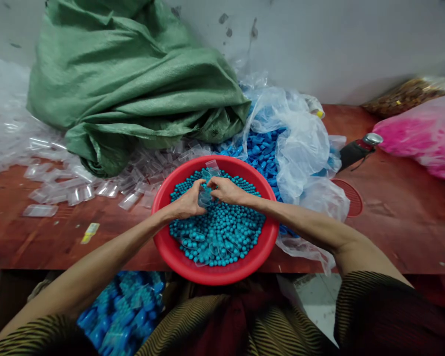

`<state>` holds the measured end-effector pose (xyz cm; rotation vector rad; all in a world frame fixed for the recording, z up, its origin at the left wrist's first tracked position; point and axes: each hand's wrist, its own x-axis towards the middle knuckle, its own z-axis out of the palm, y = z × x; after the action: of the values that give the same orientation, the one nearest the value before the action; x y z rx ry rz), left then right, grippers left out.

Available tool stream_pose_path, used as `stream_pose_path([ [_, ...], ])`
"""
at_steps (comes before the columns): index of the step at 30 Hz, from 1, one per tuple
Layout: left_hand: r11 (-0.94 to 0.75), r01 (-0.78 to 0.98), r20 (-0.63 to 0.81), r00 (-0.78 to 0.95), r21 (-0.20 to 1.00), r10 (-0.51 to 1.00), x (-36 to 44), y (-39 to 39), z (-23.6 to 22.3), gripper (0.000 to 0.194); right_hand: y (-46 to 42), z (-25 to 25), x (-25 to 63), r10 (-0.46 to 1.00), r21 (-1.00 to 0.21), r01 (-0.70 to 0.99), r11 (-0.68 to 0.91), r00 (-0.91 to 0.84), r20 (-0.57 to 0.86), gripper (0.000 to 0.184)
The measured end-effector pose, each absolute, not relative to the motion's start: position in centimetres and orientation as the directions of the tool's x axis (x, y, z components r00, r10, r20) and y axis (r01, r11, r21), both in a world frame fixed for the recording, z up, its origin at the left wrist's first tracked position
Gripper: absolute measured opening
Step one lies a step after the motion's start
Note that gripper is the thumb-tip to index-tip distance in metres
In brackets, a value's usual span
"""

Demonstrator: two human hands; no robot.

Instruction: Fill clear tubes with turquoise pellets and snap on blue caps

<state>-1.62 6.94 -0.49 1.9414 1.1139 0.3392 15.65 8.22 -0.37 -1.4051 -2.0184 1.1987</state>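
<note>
A red plastic basin [163,198] full of small teal balls [222,232] sits at the near edge of a wooden table. Both my hands meet over its far half. My left hand [188,201] is closed around a small clear plastic tube [204,197] partly filled with teal balls. My right hand [226,190] pinches at the tube's top, fingers pressed together. Several empty clear tubes [207,244] lie on the balls in the basin, and one [212,165] leans on the far rim.
A green woven sack [133,84] lies behind the basin. Loose clear tubes [59,183] litter the table on the left. A clear bag of blue caps [263,148] sits to the right, a pink bag [422,136] farther right. Blue filled tubes [126,306] lie below the table.
</note>
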Motion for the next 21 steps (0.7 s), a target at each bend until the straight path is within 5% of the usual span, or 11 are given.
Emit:
stream_pose_path([
  [5, -0.283, 0.575, -0.149, 0.59, 0.767, 0.794, -1.4, 6.9, -0.5, 0.068, 8.4, -0.7, 15.5, 0.885, -0.85, 0.512, 0.122, -0.444, -0.14, 0.029],
  [9, -0.299, 0.722, -0.211, 0.524, 0.624, 0.825, -1.2, 6.5, -0.5, 0.06, 8.2, -0.6, 15.6, 0.869, -0.832, 0.518, 0.197, -0.485, -0.096, 0.029],
  [15, -0.353, 0.812, -0.3, 0.519, 0.466, 0.8, -0.7, 6.6, -0.6, 0.074, 8.4, 0.3, 16.4, 0.892, -0.73, 0.589, 0.348, -0.447, 0.065, 0.023],
  [21, -0.362, 0.916, -0.424, 0.402, 0.175, 0.812, -0.1, 7.0, 1.0, 0.048, 9.1, -0.9, 19.0, 0.972, -0.67, 0.72, 0.18, -0.234, 0.009, 0.023],
])
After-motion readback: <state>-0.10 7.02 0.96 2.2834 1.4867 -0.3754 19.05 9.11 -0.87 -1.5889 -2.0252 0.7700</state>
